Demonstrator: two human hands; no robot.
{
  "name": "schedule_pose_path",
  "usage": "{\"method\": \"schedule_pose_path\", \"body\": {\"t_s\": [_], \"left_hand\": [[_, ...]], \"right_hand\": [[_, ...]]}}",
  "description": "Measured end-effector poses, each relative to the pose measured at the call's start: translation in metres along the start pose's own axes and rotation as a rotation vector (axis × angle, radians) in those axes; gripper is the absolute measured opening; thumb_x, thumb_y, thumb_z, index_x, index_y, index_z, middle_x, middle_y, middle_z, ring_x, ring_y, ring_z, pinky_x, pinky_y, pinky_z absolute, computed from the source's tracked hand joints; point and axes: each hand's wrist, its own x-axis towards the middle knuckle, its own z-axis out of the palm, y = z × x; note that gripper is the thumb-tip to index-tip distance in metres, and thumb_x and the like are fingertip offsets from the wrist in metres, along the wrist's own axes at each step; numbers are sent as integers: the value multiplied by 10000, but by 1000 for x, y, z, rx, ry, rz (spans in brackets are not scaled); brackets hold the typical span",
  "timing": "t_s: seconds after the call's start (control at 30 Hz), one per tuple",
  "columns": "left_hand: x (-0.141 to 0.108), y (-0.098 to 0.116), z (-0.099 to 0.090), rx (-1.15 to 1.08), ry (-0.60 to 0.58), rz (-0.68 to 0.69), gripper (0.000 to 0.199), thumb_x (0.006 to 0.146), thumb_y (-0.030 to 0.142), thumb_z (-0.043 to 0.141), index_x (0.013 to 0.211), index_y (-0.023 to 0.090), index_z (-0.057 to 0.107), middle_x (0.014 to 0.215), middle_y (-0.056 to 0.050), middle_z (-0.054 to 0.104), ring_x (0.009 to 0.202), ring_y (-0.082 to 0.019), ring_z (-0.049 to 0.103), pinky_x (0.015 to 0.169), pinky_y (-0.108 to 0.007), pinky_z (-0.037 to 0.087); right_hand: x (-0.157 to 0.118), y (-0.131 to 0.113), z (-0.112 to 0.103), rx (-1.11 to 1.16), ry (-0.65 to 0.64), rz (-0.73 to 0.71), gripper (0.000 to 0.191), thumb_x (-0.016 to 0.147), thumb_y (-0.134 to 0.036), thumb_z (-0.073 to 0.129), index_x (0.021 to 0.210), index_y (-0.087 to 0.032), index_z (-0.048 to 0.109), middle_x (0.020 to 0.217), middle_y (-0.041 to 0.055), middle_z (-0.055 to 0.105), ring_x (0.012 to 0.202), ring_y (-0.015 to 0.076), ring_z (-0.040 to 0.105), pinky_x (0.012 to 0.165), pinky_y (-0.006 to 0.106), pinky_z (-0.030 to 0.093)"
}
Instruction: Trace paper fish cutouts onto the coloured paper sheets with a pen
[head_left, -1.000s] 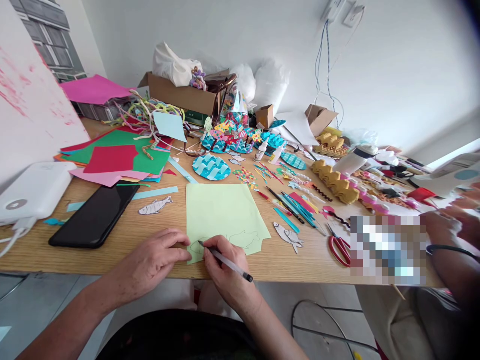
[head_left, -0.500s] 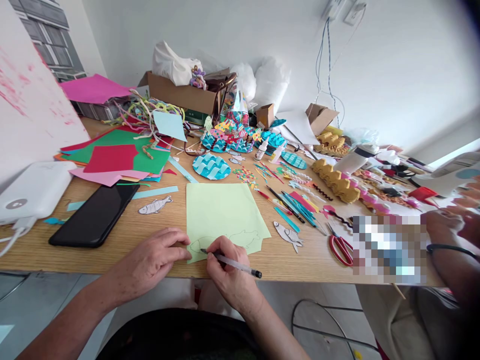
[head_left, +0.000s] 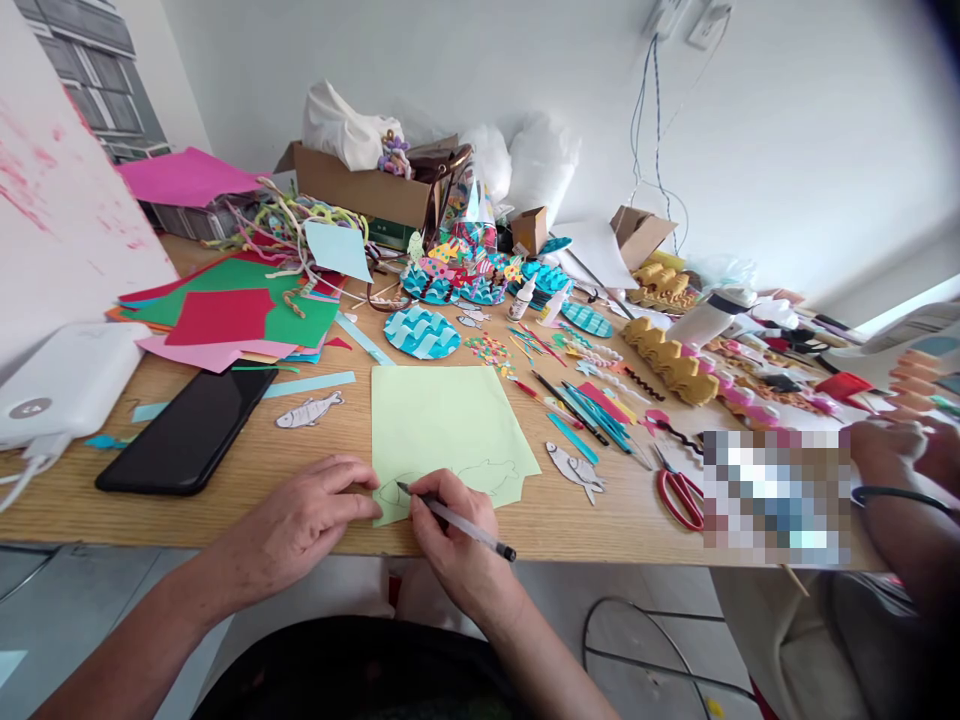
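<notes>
A pale green sheet of paper [head_left: 446, 420] lies at the table's front edge, with fish outlines drawn along its lower part. My right hand [head_left: 457, 540] is closed round a pen [head_left: 469, 527] with a clear barrel and black end. The pen's tip rests on the left fish outline, near its head. My left hand [head_left: 319, 520] lies with fingers stretched out, their tips at the sheet's lower left corner. Cut-out paper fish lie on both sides: one grey fish [head_left: 309, 410] to the left, others [head_left: 574, 472] to the right.
A black phone [head_left: 187, 435] and a white power bank [head_left: 71, 380] lie to the left, below stacked coloured paper [head_left: 292, 300]. Red-handled scissors [head_left: 681, 498] are at the right. Glue bottles [head_left: 523, 298] stand farther back. Another person's hands [head_left: 892, 440] hold folded orange paper [head_left: 913, 380].
The pen tip has shifted slightly left and up on the fish outline, my right hand with it. My left hand stays put. The other person's hands and folded paper have moved.
</notes>
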Motion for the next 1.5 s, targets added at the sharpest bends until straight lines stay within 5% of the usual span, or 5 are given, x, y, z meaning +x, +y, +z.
{"method": "schedule_pose_path", "body": {"t_s": [0.27,0.83,1.5], "left_hand": [[1,0,0,4,4,6,394,828,0,339,933,218,651,1029,-51,590,995,-170,540,844,-253,445],[1,-1,0,6,11,14,412,813,1,335,937,221,660,1030,-51,602,994,-177,546,843,-266,459],[-1,-3,2,10,11,15,409,808,-10,340,941,221,650,1040,-47,597,1005,-170,543,858,-254,446]], "right_hand": [[1,0,3,-46,-21,0,123,793,-188,462,809,-177,583,635,8,632,564,123,572,553,201,417],[-1,-3,-5,-2,-61,-20,90,684,-128,436,661,-196,491,493,-65,432,458,88,399,485,187,318],[-3,-2,-2,-30,-10,-4,88,721,-158,445,688,-194,518,505,-53,464,453,93,422,481,188,344]]}}
